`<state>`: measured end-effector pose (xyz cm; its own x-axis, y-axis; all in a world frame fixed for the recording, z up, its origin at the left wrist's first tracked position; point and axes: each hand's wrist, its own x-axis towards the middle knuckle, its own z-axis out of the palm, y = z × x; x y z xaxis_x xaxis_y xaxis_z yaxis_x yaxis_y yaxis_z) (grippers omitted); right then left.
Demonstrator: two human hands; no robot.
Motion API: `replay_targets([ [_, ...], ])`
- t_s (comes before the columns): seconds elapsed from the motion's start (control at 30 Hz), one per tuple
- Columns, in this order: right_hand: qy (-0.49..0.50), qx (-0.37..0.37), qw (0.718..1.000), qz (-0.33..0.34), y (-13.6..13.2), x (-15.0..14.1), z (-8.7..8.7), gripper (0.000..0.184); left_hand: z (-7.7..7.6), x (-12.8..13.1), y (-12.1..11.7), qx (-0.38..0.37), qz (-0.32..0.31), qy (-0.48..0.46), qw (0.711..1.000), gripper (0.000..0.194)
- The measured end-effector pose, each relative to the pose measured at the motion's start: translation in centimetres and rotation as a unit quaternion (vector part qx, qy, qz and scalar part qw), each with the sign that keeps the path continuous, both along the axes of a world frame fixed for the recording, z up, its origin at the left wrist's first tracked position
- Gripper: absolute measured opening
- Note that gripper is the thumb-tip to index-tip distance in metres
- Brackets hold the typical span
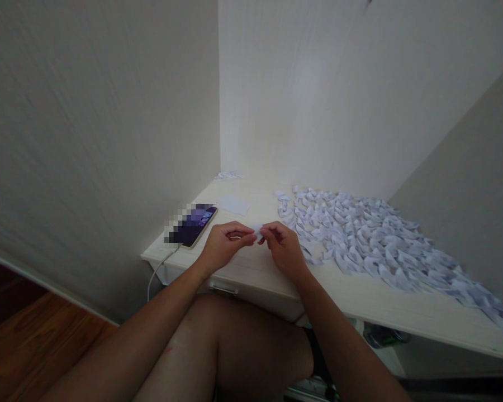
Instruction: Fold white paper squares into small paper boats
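Observation:
My left hand [225, 244] and my right hand [283, 245] meet above the front part of a white desk [360, 296]. Both pinch a small white piece of paper [257, 229] between fingertips and thumbs. The paper is mostly hidden by my fingers. To the right of my right hand lies a wide spread of several small folded white paper pieces [373, 234]. A flat white sheet of paper [235, 204] lies behind my hands.
A phone [197, 224] with a lit screen lies at the desk's left edge, a white cable [157, 273] hanging from it. A few folded pieces [228, 175] sit in the back corner. Walls close in on the left and behind. My bare knees are under the desk.

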<state>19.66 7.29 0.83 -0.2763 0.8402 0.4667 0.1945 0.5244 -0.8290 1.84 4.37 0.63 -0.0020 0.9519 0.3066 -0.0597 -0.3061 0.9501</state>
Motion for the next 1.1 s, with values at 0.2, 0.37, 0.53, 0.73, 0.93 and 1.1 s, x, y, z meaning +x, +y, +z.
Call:
replay_targets([
  [0.2,-0.019,0.011,1.0,-0.009,-0.15,-0.07,0.18,0.018,-0.18,0.06,0.19,0.048,-0.003,0.018,0.999,0.022],
  [0.37,-0.006,-0.009,1.0,-0.022,-0.11,-0.27,-0.07,0.016,0.08,0.08,0.2,0.051,0.032,0.051,0.997,0.021],
  [0.53,0.016,-0.02,1.0,-0.004,-0.05,-0.3,-0.13,0.015,-0.25,0.12,0.36,0.025,0.019,-0.019,0.999,0.032],
  [0.73,0.035,-0.036,0.999,0.011,0.0,-0.35,-0.27,0.011,-0.07,0.29,0.17,-0.013,0.01,-0.027,0.999,0.038],
  [0.93,0.039,-0.046,0.998,0.011,0.08,-0.32,-0.34,0.014,-0.07,0.19,0.05,-0.022,0.032,-0.043,0.998,0.036],
  [1.1,0.044,-0.078,0.996,0.028,0.31,-0.17,-0.2,0.016,-0.39,0.02,0.14,-0.036,0.051,-0.043,0.997,0.035],
])
